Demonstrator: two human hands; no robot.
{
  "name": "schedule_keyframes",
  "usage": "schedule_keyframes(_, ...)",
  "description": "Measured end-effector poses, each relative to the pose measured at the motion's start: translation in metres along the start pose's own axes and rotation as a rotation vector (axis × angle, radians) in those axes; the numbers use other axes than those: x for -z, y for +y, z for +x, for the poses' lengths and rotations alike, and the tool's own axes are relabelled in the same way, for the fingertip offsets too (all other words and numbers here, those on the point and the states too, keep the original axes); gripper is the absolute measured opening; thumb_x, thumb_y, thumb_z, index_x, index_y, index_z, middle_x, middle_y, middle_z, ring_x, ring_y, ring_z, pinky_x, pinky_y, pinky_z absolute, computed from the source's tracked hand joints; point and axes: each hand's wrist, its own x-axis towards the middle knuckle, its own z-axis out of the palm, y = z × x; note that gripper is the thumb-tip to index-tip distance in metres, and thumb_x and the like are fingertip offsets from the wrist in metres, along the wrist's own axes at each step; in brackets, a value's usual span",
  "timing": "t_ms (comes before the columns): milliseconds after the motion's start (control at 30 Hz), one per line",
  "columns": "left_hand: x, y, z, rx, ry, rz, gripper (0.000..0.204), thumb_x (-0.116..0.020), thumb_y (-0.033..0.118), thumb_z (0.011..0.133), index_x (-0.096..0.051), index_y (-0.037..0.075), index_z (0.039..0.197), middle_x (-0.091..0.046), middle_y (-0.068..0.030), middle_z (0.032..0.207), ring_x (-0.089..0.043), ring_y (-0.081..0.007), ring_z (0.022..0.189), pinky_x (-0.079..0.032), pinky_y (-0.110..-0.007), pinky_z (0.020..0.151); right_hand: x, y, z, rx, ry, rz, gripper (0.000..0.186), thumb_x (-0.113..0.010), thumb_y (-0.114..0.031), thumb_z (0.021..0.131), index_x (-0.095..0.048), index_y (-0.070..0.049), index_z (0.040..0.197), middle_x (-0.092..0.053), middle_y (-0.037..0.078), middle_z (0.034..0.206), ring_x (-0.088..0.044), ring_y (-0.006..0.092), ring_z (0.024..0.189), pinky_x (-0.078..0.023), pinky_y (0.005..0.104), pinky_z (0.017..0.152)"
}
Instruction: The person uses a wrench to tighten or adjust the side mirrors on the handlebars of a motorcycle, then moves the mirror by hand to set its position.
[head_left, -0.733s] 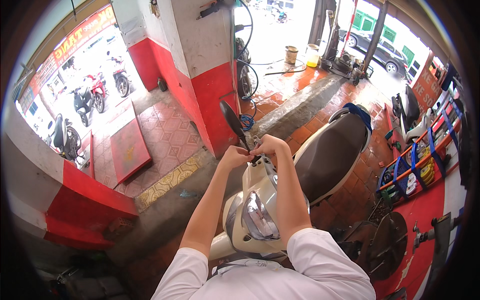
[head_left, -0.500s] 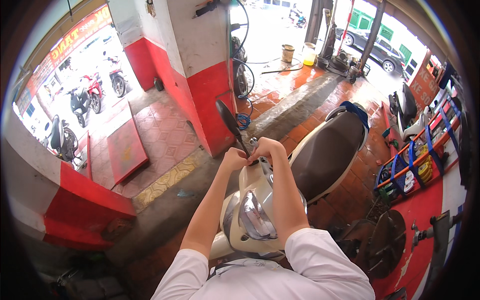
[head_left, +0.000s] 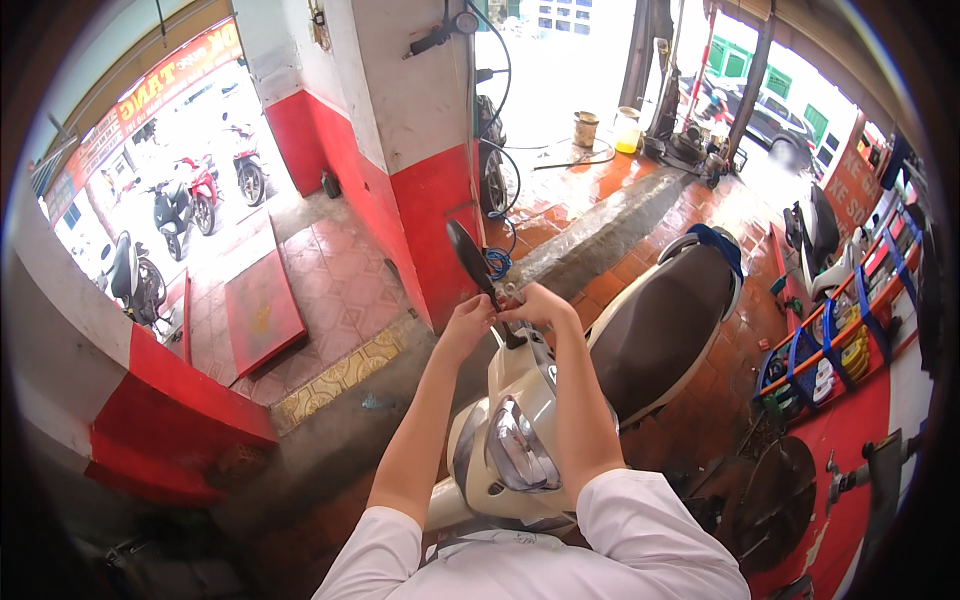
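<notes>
A cream scooter (head_left: pixel 476 505) stands in front of me, with its chrome-framed headlight facing my body. From its handlebar rises a dark mirror (head_left: pixel 470 254) on a black stem. My left hand (head_left: pixel 467 327) is closed, its fingertips pinched at the stem below the mirror. Just right of the stem, my right hand (head_left: pixel 541 308) is closed too, with bent fingers close to the left fingertips. Something small and shiny (head_left: pixel 511 291) shows beside the right fingers; its kind is unclear. What the right fingers grip is hidden.
The scooter's brown seat (head_left: pixel 660 340) extends to the right. A red and white pillar (head_left: pixel 432 185) rises beyond the mirror, with a blue hose (head_left: pixel 498 262) at its foot. An orange rack (head_left: pixel 835 335) with blue straps lines the right wall. A red ramp (head_left: pixel 262 312) lies at left.
My view has shifted slightly, so the scene sits lower and further right. Both hands have moved a little up the mirror stem, uncovering its base.
</notes>
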Motion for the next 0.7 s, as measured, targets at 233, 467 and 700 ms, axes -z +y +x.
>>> schedule_keyframes(233, -0.014, -0.016, 0.013, -0.165, 0.027, -0.061, 0.033, -0.061, 0.023, 0.101, -0.063, -0.004, 0.118, -0.069, -0.0076, 0.104, -0.065, -0.0146, 0.095, -0.051, -0.025, 0.084, -0.003, 0.002, 0.003, 0.017, 0.009, -0.167, 0.050, -0.083, -0.039, 0.074, -0.071, -0.001, 0.106, -0.073, 0.013, 0.092, -0.068, 0.0223, 0.083, -0.053, 0.0365, 0.079)
schedule_keyframes(467, -0.050, -0.019, 0.012, -0.436, 0.614, 0.481, 0.024, -0.065, 0.021, 0.094, -0.076, 0.001, 0.089, -0.073, -0.0063, 0.074, -0.069, -0.0160, 0.067, -0.050, -0.031, 0.064, -0.003, -0.004, -0.008, 0.117, 0.046, -0.154, 0.049, -0.080, -0.044, 0.074, -0.073, 0.002, 0.090, -0.069, 0.018, 0.077, -0.065, 0.0244, 0.072, -0.052, 0.0393, 0.072)
schedule_keyframes(700, -0.048, 0.011, -0.017, -0.497, 0.672, 0.877, 0.028, -0.072, 0.028, 0.089, -0.077, 0.002, 0.099, -0.076, -0.0105, 0.081, -0.072, -0.0169, 0.071, -0.053, -0.032, 0.069, -0.010, -0.012, -0.005, 0.002, 0.006, -0.204, 0.049, -0.081, -0.044, 0.072, -0.076, -0.005, 0.101, -0.074, 0.016, 0.092, -0.072, 0.0267, 0.083, -0.056, 0.0375, 0.079)
